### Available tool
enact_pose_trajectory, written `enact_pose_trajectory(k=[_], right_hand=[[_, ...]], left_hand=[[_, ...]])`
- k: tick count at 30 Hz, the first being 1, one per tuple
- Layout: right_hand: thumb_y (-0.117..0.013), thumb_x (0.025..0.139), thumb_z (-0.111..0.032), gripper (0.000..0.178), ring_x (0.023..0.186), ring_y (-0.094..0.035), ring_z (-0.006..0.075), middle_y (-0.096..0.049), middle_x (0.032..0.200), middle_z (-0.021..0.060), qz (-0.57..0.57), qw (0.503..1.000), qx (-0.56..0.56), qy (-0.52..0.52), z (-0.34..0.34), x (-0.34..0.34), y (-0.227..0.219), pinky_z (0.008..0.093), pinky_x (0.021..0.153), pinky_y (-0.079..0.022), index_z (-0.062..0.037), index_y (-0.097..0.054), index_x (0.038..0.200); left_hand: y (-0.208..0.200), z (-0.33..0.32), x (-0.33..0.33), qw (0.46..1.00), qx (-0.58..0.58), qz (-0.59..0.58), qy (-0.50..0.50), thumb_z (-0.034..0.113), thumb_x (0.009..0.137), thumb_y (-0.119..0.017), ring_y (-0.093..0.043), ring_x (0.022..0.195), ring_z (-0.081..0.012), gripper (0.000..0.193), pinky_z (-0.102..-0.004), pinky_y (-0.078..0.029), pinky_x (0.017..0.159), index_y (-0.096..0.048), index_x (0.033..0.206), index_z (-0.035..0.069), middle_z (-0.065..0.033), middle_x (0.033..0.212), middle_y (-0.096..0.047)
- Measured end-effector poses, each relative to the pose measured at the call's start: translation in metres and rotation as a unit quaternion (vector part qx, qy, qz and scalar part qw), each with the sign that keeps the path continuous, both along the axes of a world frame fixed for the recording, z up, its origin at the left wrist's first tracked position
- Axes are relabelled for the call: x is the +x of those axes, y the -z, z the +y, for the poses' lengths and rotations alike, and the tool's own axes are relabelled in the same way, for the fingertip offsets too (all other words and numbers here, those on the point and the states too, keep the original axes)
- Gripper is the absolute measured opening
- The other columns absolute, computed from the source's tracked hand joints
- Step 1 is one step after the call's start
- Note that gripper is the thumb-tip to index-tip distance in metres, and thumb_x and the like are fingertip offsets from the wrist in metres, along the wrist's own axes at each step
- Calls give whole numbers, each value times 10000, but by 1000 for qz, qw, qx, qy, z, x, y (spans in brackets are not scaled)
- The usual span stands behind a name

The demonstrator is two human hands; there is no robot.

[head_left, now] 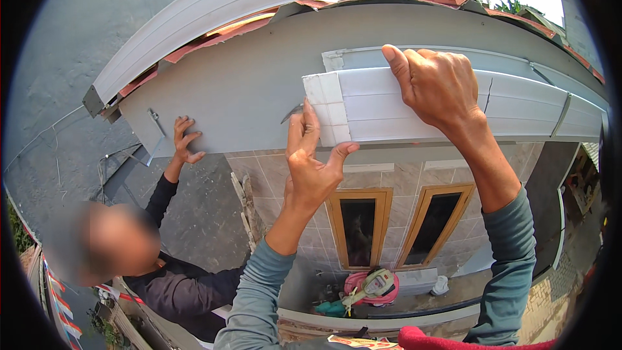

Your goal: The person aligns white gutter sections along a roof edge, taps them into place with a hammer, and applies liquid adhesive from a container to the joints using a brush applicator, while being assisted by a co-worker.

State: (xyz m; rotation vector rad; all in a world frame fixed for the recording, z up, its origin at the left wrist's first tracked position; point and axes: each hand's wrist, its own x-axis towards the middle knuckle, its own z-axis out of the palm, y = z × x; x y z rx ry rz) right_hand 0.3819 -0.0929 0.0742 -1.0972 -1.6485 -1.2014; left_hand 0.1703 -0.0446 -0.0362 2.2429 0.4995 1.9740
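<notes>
Head view: nearest me, L hand point(308, 162) sits at the left end of the white panel point(389, 120), thumb & forefinger spread round the lower corner of its lined end piece point(327, 109); can't tell if the other fingers close on the dark metal bit point(291, 114) beside them. R hand point(444, 87) has a firm grip, clamped over the panel's upper edge. Panel runs off to the right, up against/just in front of the grey board point(246, 84). To do it well, I'd say: R carries the wt., L only guides; keep fingertips off the end's rear edge so they don't get trapped. Room to shift L = bare stretch of board, approx. up to the co-worker's hand point(186, 139). Further off, red roof edging point(214, 40) limits upward travel; window frames point(335, 220) sit well below.
</notes>
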Motion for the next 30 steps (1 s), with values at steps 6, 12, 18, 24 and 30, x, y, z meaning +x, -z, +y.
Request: enact_pose_trajectory(k=[6, 12, 18, 24, 30], right_hand=[[-422, 1083, -420, 618, 373, -519, 184, -567, 494, 69, -4, 1000, -22, 22, -2, -2, 0, 344, 407, -418, -84, -633, 608], [-356, 1093, -442, 670, 433, -611, 220, -620, 521, 81, 0, 999, -31, 21, 1, 0, -8, 353, 442, -495, -97, -668, 611], [-404, 1080, -442, 601, 437, -580, 218, -632, 562, 86, -13, 999, -39, 26, 1, 6, -4, 372, 466, -475, -69, -723, 733], [-357, 1093, -437, 640, 478, -647, 227, -662, 578, 88, -10, 999, -30, 41, -2, -1, -6, 364, 467, -525, -99, -698, 669], [-411, 1084, -416, 587, 438, -603, 207, -645, 562, 85, -12, 999, -17, 33, 2, 3, -3, 357, 447, -490, -88, -724, 711]], left_hand=[[1, 8, 1, 998, 57, 9, -27, 80, 750, -869, -530, 1070, -207, 929, -345, -515, 939, -324, 1448, -198, -133, 1145, -493], [-16, 6, -17, 998, 59, 21, 8, 133, 792, -841, -617, 888, -216, 740, -318, -539, 772, -491, 1379, -153, -140, 991, -606], [-49, 11, -26, 971, -118, -90, 187, 193, 916, -756, -646, 849, -173, 607, -254, -546, 787, -516, 1394, -94, -130, 936, -668], [-56, 22, 13, 979, -52, -37, 192, 361, 1072, -482, -596, 914, -197, 371, -343, -490, 837, -505, 1080, -9, -147, 957, -648], [-57, 21, 19, 979, -47, -55, 192, 267, 1066, -510, -573, 881, -166, 277, -316, -486, 785, -483, 1073, -8, -133, 942, -613]])
